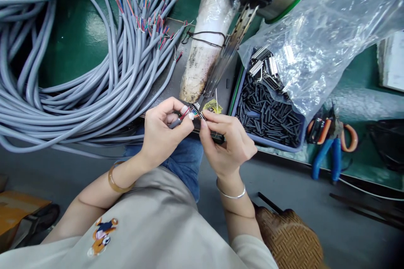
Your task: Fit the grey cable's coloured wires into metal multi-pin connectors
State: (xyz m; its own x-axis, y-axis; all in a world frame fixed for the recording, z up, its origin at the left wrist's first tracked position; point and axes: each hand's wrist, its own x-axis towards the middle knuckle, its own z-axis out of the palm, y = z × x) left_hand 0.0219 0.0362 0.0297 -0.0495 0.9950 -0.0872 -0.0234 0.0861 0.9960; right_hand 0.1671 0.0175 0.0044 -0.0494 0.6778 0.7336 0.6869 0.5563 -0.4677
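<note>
My left hand (166, 128) is closed in a pinch on the end of a grey cable (175, 123), whose thin coloured wires (195, 112) fan out at its tip. My right hand (227, 139) pinches a small multi-pin connector (198, 110) by its right end. The wires meet the connector's pins; whether each is joined is too small to tell. Just above the connector is the tip of a soldering iron (217, 69), pointing down at it. A yellowish scrap (213, 106) lies just beyond my right fingertips, with a thin pale strand standing by it.
Many grey cables (104, 80) with stripped ends cover the left side. A dirty white tube (205, 42) slants beside the iron. At right, a blue tray (298, 145) holds black sleeves (268, 113) and connectors (263, 67) under a plastic bag (328, 42). Blue-handled pliers (331, 151) lie nearby.
</note>
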